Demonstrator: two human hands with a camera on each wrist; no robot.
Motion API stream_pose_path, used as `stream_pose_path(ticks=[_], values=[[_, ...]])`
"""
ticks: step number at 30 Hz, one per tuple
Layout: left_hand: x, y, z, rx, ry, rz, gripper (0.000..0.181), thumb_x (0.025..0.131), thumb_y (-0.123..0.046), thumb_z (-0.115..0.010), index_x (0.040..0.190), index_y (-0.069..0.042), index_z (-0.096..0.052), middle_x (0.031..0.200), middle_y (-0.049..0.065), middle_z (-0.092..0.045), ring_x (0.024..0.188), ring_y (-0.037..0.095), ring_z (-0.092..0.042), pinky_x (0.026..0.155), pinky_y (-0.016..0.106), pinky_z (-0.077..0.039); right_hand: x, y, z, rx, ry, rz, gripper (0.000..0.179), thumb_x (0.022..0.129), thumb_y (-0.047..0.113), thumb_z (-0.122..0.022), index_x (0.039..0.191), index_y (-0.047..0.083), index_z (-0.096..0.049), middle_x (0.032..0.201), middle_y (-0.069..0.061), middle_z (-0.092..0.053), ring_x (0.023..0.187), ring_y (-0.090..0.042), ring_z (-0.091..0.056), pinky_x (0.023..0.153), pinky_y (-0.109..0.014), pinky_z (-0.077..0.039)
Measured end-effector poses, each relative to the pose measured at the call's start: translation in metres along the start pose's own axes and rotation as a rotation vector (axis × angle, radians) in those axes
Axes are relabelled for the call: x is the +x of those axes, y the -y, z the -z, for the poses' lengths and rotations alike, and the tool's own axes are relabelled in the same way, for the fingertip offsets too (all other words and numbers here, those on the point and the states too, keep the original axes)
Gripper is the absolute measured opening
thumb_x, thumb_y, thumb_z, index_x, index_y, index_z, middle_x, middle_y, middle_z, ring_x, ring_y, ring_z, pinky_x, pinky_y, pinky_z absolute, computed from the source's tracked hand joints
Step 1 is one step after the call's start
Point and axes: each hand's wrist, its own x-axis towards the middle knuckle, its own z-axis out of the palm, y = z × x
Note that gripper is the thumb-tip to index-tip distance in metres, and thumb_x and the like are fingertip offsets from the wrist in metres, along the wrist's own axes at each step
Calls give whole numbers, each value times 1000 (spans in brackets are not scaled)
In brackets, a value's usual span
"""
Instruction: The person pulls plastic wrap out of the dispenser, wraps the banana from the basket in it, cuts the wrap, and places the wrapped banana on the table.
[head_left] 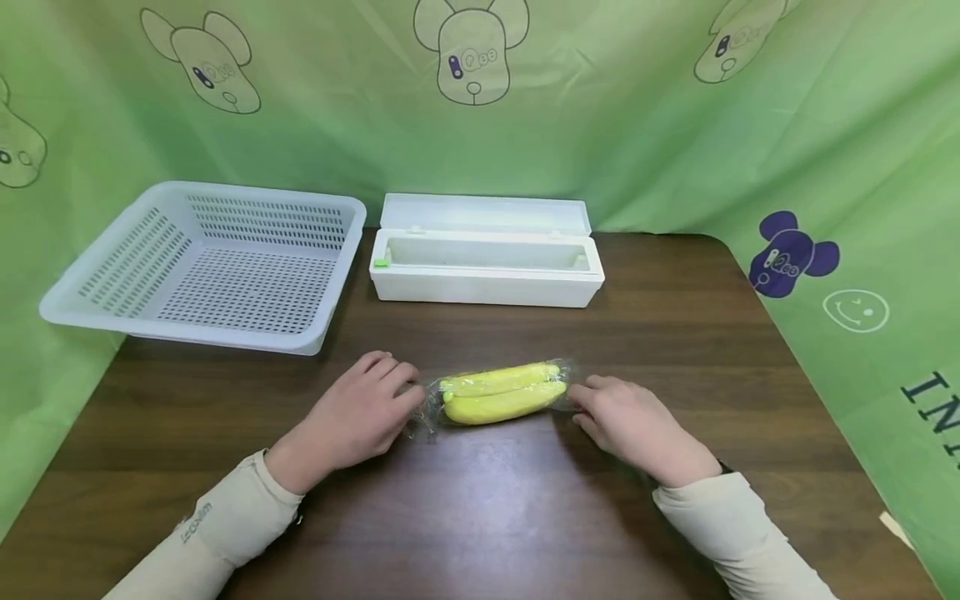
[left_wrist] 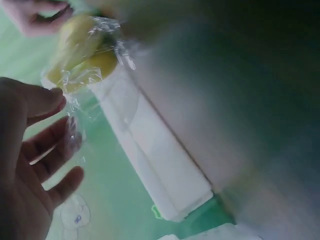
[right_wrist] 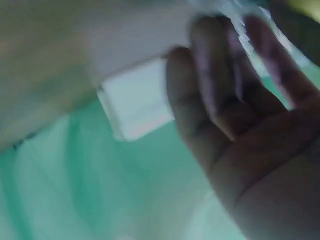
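Two yellow bananas (head_left: 502, 393) lie side by side on the table, wrapped together in clear cling film (head_left: 432, 408) that gathers loosely at both ends. My left hand (head_left: 366, 410) pinches the film's left end between thumb and fingertips; in the left wrist view the crinkled film (left_wrist: 75, 112) hangs past those fingers. At the other end, my right hand (head_left: 626, 417) pinches the film beside the banana tips. In the right wrist view, that hand (right_wrist: 250, 110) has its outer fingers loosely bent, and the film there is blurred at the upper edge.
Behind the bananas stands a white cling film box (head_left: 487, 285) with its lid raised and a green slider at its left. A white perforated basket (head_left: 315, 340) sits at the back left of the dark wooden table (head_left: 465, 525). Green printed cloth (head_left: 660, 158) surrounds the table.
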Motion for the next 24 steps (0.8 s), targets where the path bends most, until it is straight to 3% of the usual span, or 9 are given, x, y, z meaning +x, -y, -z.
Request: stream_pose_path(ticks=[3,6,9,12,15,18,22,24], values=[[7,-2,6,-107,-59,81,19,89,-12,-71,107,-8,-66,103,7,-62,91,29,-59,91,46,-48,-1,8,17,-34,17,-73,23,81,13,-84,93,8,-65,77,1,-57,69,-25,-61,57,-43,-52],[19,-10,10,-162,-86,138,29,92,-20,-71,118,-7,-66,111,9,-63,98,29,-60,94,49,-46,5,18,28,-43,-40,-84,38,82,21,-85,111,3,-67,89,-8,-63,80,-31,-63,66,-47,-54],[34,-24,6,-131,-1,137,43,94,-33,-71,130,-10,-63,128,12,-61,114,31,-57,103,52,-41,17,34,22,-15,-70,-23,69,85,34,-83,138,-1,-56,124,-22,-62,109,-40,-61,84,-55,-53],[47,-37,-6,-28,139,100,45,92,-40,-73,129,-14,-66,138,12,-56,126,30,-51,109,53,-36,31,51,2,-4,11,18,90,87,49,-77,152,-1,-39,154,-27,-38,137,-45,-41,102,-65,-39],[52,-46,-17,62,213,75,25,90,-28,-75,113,-16,-71,134,9,-58,125,27,-52,110,52,-37,36,62,-18,-54,109,18,100,86,61,-71,154,-3,-35,159,-25,-29,145,-44,-30,108,-69,-28],[52,-49,-23,105,214,76,12,87,-15,-74,98,-16,-72,121,6,-63,121,24,-56,107,50,-40,36,67,-31,-150,139,12,103,82,67,-68,152,-3,-38,158,-25,-32,145,-43,-29,108,-71,-25],[51,-46,-25,87,210,85,10,89,-17,-74,98,-16,-72,113,3,-65,120,23,-58,107,50,-40,38,69,-35,-237,123,14,100,83,68,-66,150,-2,-42,156,-23,-37,144,-42,-32,106,-72,-26],[52,-44,-23,27,220,98,19,91,-23,-74,109,-16,-71,119,3,-65,123,23,-57,108,51,-39,40,69,-31,-235,112,12,99,83,66,-68,150,-1,-43,156,-24,-37,143,-43,-33,106,-72,-26]])
